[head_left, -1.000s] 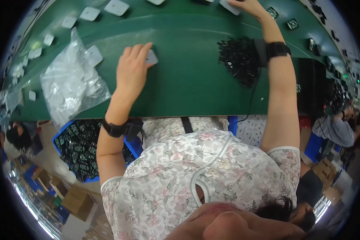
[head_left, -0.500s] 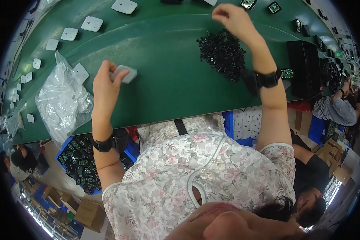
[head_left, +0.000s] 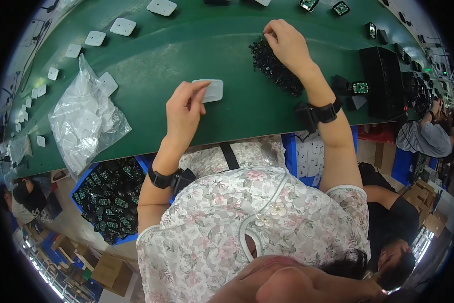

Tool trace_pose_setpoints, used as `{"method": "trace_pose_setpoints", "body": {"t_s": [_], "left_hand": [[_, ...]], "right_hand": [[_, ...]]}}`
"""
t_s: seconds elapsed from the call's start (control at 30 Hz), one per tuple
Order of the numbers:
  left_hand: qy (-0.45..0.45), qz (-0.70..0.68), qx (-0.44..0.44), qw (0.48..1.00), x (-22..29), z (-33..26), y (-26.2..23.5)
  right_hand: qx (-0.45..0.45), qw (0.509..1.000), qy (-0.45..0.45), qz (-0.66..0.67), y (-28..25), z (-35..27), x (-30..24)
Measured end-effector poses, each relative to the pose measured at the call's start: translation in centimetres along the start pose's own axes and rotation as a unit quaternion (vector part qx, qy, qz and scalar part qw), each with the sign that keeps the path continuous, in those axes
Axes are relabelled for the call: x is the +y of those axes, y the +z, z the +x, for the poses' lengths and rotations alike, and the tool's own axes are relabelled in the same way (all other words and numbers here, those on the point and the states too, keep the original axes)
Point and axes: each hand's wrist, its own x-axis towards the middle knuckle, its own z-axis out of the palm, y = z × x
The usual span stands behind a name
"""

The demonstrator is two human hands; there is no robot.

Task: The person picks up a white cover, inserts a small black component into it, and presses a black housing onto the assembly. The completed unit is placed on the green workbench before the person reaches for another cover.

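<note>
Head view: left hand (head_left: 184,108) pinches the white plate (head_left: 209,90) steady while right hand (head_left: 286,43), just beside it, fingertips together, should lift one piece cleanly from the black pile (head_left: 273,68).

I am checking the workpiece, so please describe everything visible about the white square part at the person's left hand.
The white square part is a flat plate with rounded corners that looks like smooth plastic. It lies flat on the green table, and the left hand covers its near-left edge with the fingertips. Nothing else touches it.
</note>
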Motion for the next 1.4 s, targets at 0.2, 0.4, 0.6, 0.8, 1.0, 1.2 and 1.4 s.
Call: {"method": "trace_pose_setpoints", "body": {"t_s": [0.2, 0.4, 0.6, 0.8, 1.0, 1.2, 1.4], "left_hand": [[0.043, -0.001, 0.027, 0.999, 1.2, 1.6, 1.5], [0.123, 0.057, 0.055, 0.989, 1.5, 2.2, 2.2], [0.152, 0.055, 0.057, 0.985, 0.8, 1.3, 1.7], [0.003, -0.068, 0.015, 0.998, 1.8, 0.6, 1.3], [-0.107, -0.274, -0.003, 0.956, 0.4, 0.4, 0.7], [-0.064, -0.270, -0.022, 0.961, 0.4, -0.1, 0.7], [0.046, -0.209, 0.016, 0.977, 0.3, -0.2, 0.7]], "right_hand": [[-0.025, 0.907, 0.126, 0.402, -0.9, -1.5, -6.3], [-0.053, 0.802, 0.193, 0.563, -0.7, -3.3, -10.7], [-0.044, 0.850, 0.171, 0.496, -0.8, -3.9, -11.3], [-0.025, 0.901, 0.126, 0.414, -1.5, -3.9, -12.0], [-0.012, 0.915, 0.107, 0.389, -1.0, -4.3, -12.6], [-0.042, 0.897, 0.141, 0.416, -0.7, -4.1, -12.9], [-0.068, 0.840, 0.211, 0.496, -0.1, -4.3, -13.0]]}}
